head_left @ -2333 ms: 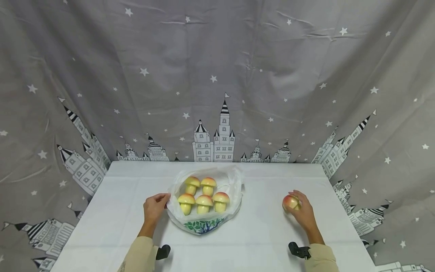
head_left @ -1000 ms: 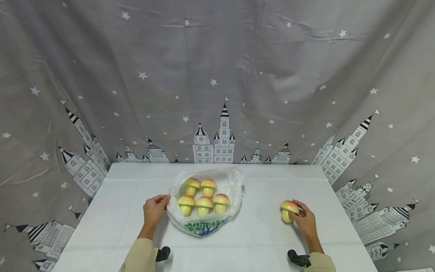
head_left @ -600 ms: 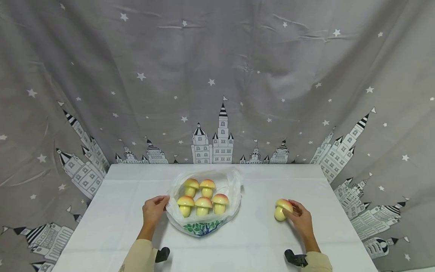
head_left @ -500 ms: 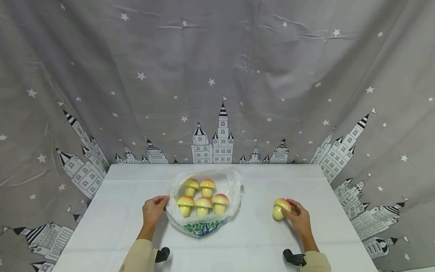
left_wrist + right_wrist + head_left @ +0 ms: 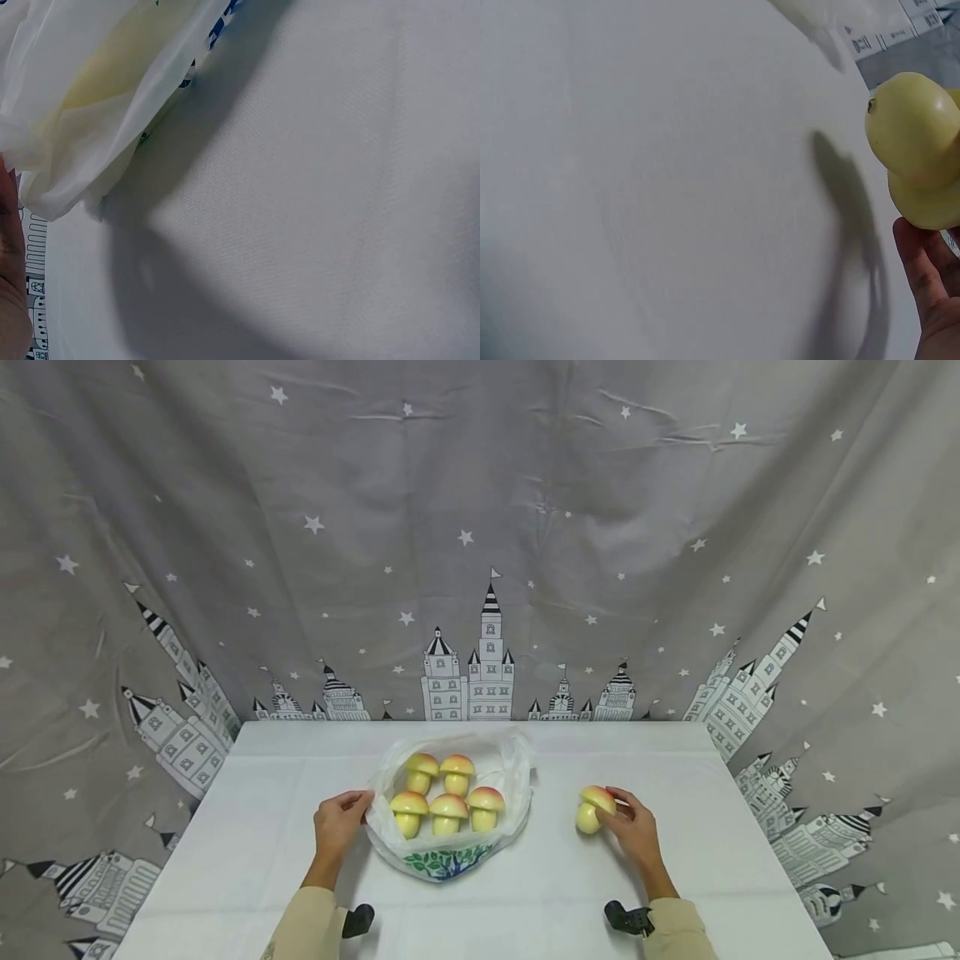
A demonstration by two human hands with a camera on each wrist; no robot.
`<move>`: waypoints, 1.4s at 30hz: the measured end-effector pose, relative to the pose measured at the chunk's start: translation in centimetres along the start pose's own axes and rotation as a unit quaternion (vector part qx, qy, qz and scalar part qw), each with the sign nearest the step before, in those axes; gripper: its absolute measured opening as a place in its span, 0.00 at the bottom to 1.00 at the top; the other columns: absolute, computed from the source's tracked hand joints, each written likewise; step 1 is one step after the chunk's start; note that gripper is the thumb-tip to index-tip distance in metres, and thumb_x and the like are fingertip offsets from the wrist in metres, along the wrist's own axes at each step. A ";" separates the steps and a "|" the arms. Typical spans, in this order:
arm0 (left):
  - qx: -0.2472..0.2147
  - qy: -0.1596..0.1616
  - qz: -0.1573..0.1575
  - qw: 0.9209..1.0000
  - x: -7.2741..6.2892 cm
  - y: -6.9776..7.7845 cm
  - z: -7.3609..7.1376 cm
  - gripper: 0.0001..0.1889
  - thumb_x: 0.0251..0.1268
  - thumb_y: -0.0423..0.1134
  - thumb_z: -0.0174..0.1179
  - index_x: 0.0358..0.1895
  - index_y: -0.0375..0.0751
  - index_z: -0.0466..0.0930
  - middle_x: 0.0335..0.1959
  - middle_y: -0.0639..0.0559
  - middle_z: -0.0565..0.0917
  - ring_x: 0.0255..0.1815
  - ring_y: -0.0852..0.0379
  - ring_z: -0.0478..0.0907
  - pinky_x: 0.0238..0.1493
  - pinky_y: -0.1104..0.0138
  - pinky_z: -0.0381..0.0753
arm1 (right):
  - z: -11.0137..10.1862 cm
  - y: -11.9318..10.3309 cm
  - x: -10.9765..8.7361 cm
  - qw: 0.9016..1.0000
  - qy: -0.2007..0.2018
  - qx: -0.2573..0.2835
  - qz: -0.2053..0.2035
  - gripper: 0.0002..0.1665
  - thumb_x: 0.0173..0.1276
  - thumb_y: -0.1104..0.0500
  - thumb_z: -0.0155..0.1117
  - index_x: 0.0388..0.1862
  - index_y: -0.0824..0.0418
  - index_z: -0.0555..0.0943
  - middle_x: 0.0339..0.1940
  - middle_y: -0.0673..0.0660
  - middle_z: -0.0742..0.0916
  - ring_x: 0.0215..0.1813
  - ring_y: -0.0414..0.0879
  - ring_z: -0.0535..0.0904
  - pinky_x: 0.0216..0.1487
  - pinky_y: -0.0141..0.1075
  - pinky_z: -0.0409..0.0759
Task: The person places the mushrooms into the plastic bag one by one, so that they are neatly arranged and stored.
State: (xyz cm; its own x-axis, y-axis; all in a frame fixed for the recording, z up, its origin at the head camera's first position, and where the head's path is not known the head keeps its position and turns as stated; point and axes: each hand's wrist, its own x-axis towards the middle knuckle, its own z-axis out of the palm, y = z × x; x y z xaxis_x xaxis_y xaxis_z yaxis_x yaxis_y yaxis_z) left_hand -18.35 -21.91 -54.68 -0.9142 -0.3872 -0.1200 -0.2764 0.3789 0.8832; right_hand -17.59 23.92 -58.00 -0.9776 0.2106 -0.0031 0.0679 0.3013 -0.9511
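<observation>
My right hand [image 5: 634, 832] grips the cap of a toy mushroom [image 5: 589, 817], yellow with a reddish top, to the right of the bag. Its pale stem points toward the lower left. In the right wrist view the mushroom [image 5: 915, 127] is up off the table, its shadow apart from it, with fingertips [image 5: 909, 234] against the cap. A white plastic bag [image 5: 517, 814] with a green and blue tree print lies with its mouth spread wide. Several matching mushrooms [image 5: 447, 814] sit in it in two rows. My left hand [image 5: 339, 828] pinches the bag's left rim.
The table [image 5: 285, 768] has a white cloth. Behind it hangs a grey curtain [image 5: 337, 468] printed with stars and castles. A black camera mount [image 5: 628, 918] sits on the right wrist, another [image 5: 358, 921] on the left.
My right hand has moved left toward the bag with the mushroom, which has turned from cap-forward to side-on with its stem showing. The left hand and bag have stayed put.
</observation>
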 end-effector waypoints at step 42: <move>0.007 -0.001 0.003 1.000 0.1 0.3 0.3 0.17 0.65 0.40 0.61 0.45 0.27 0.83 0.29 0.46 0.85 0.24 0.63 0.75 0.26 0.75 0.75 | 6.5 -5.6 4.0 0.981 -0.040 -0.049 -0.185 0.26 0.57 0.63 0.73 0.55 0.69 0.78 0.52 0.62 0.82 0.53 0.57 0.79 0.51 0.44 0.80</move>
State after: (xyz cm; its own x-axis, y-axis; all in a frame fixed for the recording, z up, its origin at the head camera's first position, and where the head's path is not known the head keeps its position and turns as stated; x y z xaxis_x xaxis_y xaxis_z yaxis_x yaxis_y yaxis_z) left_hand -18.60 -21.57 -54.56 -0.9169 -0.3821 -0.1155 -0.2744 0.3930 0.8777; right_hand -23.17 17.06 -54.64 -0.9514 -0.0027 0.3079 -0.2789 0.4312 -0.8581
